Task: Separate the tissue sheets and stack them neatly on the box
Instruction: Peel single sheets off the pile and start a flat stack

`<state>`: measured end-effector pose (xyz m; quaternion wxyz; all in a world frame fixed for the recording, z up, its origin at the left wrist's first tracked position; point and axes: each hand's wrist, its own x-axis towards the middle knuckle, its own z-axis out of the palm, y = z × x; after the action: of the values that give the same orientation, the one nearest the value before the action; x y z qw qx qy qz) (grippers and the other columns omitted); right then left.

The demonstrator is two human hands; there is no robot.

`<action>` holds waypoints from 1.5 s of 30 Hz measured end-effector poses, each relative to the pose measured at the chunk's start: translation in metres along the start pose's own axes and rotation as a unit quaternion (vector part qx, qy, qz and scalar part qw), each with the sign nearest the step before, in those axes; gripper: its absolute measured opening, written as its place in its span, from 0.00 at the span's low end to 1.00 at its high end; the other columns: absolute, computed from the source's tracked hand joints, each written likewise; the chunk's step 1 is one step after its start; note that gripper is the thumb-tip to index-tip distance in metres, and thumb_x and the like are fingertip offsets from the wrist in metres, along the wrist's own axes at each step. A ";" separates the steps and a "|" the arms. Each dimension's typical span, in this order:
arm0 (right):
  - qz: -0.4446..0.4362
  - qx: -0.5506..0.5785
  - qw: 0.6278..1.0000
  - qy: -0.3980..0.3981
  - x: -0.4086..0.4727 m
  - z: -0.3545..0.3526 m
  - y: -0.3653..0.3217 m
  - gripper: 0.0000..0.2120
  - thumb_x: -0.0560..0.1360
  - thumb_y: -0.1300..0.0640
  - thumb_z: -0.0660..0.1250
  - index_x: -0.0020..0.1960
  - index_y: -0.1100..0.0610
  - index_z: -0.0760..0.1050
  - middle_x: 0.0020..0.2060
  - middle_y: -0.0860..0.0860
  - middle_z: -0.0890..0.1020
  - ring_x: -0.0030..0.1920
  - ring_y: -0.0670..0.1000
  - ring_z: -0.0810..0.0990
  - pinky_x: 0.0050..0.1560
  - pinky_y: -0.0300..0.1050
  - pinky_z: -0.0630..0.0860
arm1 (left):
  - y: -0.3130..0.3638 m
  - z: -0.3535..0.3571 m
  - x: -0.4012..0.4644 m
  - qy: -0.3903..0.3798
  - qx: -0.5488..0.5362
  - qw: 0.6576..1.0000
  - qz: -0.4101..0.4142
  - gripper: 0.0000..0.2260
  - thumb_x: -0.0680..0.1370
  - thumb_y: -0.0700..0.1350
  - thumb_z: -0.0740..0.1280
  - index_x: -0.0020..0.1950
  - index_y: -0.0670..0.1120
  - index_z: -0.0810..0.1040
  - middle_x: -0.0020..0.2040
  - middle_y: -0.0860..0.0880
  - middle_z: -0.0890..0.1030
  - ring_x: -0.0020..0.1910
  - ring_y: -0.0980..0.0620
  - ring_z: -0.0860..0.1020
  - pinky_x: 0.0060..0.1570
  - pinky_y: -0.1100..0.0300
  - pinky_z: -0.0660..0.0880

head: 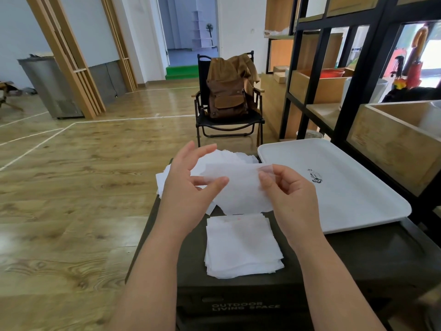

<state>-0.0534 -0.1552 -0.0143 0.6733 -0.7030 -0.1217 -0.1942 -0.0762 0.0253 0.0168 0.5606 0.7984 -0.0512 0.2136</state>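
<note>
A thin white tissue sheet hangs in the air above the dark green box. My right hand pinches its right edge between thumb and fingertips. My left hand holds its left edge, thumb in front and fingers behind. Below them, a neat square stack of tissue sheets lies on the box lid. A loose, untidy pile of white sheets lies at the far end of the box, partly hidden behind my hands.
A white plastic tray sits on the box's right side. A black metal shelf with wooden crates stands close on the right. A black folding chair with a brown backpack stands ahead on the wooden floor.
</note>
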 end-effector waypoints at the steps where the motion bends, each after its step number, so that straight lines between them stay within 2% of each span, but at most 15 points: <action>1: -0.003 -0.004 1.000 0.000 0.000 0.000 0.000 0.05 0.77 0.52 0.68 0.47 0.42 0.80 0.42 0.37 0.82 0.48 0.39 0.80 0.41 0.38 0.81 | 0.000 0.000 0.000 -0.003 0.006 1.000 0.003 0.26 0.71 0.47 0.77 0.61 0.72 0.74 0.73 0.67 0.62 0.46 0.65 0.80 0.41 0.76 0.72; 4: -0.008 -0.007 1.000 -0.001 0.000 0.001 0.001 0.06 0.77 0.52 0.68 0.47 0.41 0.80 0.42 0.38 0.82 0.47 0.41 0.80 0.42 0.42 0.82 | 0.003 -0.001 -0.001 -0.007 0.035 0.999 -0.001 0.25 0.71 0.48 0.77 0.59 0.73 0.74 0.73 0.66 0.62 0.45 0.65 0.80 0.41 0.73 0.72; 9: -0.027 -0.011 1.000 -0.005 0.000 0.000 -0.003 0.10 0.78 0.54 0.67 0.52 0.37 0.77 0.43 0.34 0.82 0.50 0.38 0.80 0.41 0.33 0.80 | 0.004 -0.002 -0.004 0.005 0.052 0.999 -0.011 0.22 0.72 0.49 0.77 0.59 0.70 0.76 0.67 0.66 0.68 0.37 0.62 0.79 0.43 0.66 0.72; 12: -0.018 0.004 1.000 0.003 0.000 0.000 -0.004 0.12 0.77 0.54 0.67 0.53 0.36 0.76 0.44 0.38 0.83 0.51 0.42 0.80 0.42 0.34 0.80 | 0.004 -0.003 -0.004 0.013 0.042 0.999 -0.021 0.20 0.71 0.48 0.77 0.56 0.68 0.77 0.63 0.68 0.71 0.35 0.60 0.80 0.43 0.64 0.74; 16: -0.005 0.015 1.000 0.014 -0.002 -0.001 -0.003 0.11 0.77 0.52 0.67 0.56 0.36 0.76 0.45 0.44 0.83 0.49 0.47 0.81 0.45 0.38 0.81 | 0.004 -0.005 -0.002 0.044 0.046 0.997 -0.045 0.19 0.70 0.51 0.78 0.56 0.68 0.77 0.58 0.68 0.74 0.35 0.61 0.80 0.37 0.70 0.71; 19: -0.010 -0.007 1.000 0.013 -0.001 0.000 -0.003 0.10 0.77 0.51 0.67 0.56 0.39 0.77 0.43 0.40 0.83 0.48 0.44 0.81 0.46 0.40 0.82 | 0.003 -0.005 -0.001 0.046 0.026 0.998 -0.046 0.19 0.70 0.50 0.78 0.55 0.67 0.78 0.49 0.56 0.79 0.30 0.62 0.77 0.32 0.75 0.69; 22: -0.023 -0.029 0.999 0.022 0.000 0.001 -0.002 0.06 0.77 0.50 0.67 0.52 0.40 0.78 0.42 0.36 0.81 0.47 0.41 0.80 0.44 0.38 0.81 | 0.004 -0.006 -0.001 0.032 0.006 0.999 -0.031 0.15 0.72 0.46 0.77 0.53 0.64 0.81 0.42 0.57 0.81 0.28 0.63 0.74 0.33 0.74 0.70; 27: -0.026 -0.018 0.999 0.028 0.001 0.001 -0.002 0.04 0.76 0.50 0.68 0.48 0.40 0.79 0.42 0.32 0.81 0.50 0.36 0.78 0.42 0.28 0.77 | 0.002 -0.005 0.000 0.017 -0.010 1.000 -0.021 0.10 0.72 0.41 0.77 0.47 0.56 0.86 0.41 0.55 0.85 0.37 0.59 0.78 0.38 0.72 0.73; 31: -0.002 0.018 0.999 0.033 0.001 0.001 -0.003 0.05 0.76 0.49 0.69 0.45 0.39 0.80 0.43 0.33 0.81 0.50 0.35 0.78 0.41 0.28 0.76 | 0.001 -0.004 -0.001 0.020 -0.008 0.999 -0.026 0.10 0.70 0.42 0.78 0.47 0.56 0.86 0.42 0.56 0.85 0.39 0.60 0.80 0.41 0.72 0.74; 35: 0.049 0.106 0.993 0.031 0.002 0.001 -0.007 0.08 0.74 0.49 0.70 0.41 0.35 0.82 0.41 0.34 0.83 0.48 0.34 0.79 0.38 0.29 0.77 | 0.003 -0.003 -0.001 0.030 -0.013 0.999 -0.023 0.13 0.68 0.43 0.80 0.48 0.57 0.86 0.42 0.56 0.84 0.37 0.60 0.79 0.41 0.71 0.75; 38: 0.085 0.144 0.986 0.027 0.004 -0.002 -0.007 0.05 0.72 0.47 0.71 0.42 0.37 0.83 0.41 0.36 0.83 0.48 0.35 0.80 0.41 0.33 0.79 | 0.007 -0.003 -0.002 0.056 -0.016 0.998 -0.002 0.14 0.68 0.40 0.79 0.47 0.57 0.86 0.41 0.56 0.84 0.36 0.61 0.77 0.40 0.72 0.74; 41: 0.076 0.142 0.987 0.021 0.003 -0.003 -0.007 0.06 0.73 0.50 0.71 0.42 0.37 0.83 0.42 0.37 0.84 0.48 0.36 0.81 0.40 0.33 0.79 | 0.010 -0.004 -0.001 0.076 -0.024 0.997 0.009 0.13 0.70 0.39 0.78 0.44 0.58 0.86 0.39 0.57 0.84 0.35 0.63 0.76 0.36 0.73 0.72; 45: 0.036 0.069 0.996 0.043 0.004 -0.005 -0.003 0.08 0.73 0.50 0.71 0.41 0.36 0.81 0.42 0.36 0.83 0.48 0.36 0.79 0.40 0.29 0.77 | 0.010 -0.007 -0.002 0.074 0.023 0.997 0.012 0.13 0.72 0.39 0.76 0.42 0.59 0.85 0.39 0.57 0.82 0.34 0.62 0.75 0.35 0.73 0.71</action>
<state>-0.0514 -0.1605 -0.0099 0.7312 -0.6499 -0.0802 -0.1909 -0.0830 0.0276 0.0273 0.5418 0.7924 -0.0142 0.2800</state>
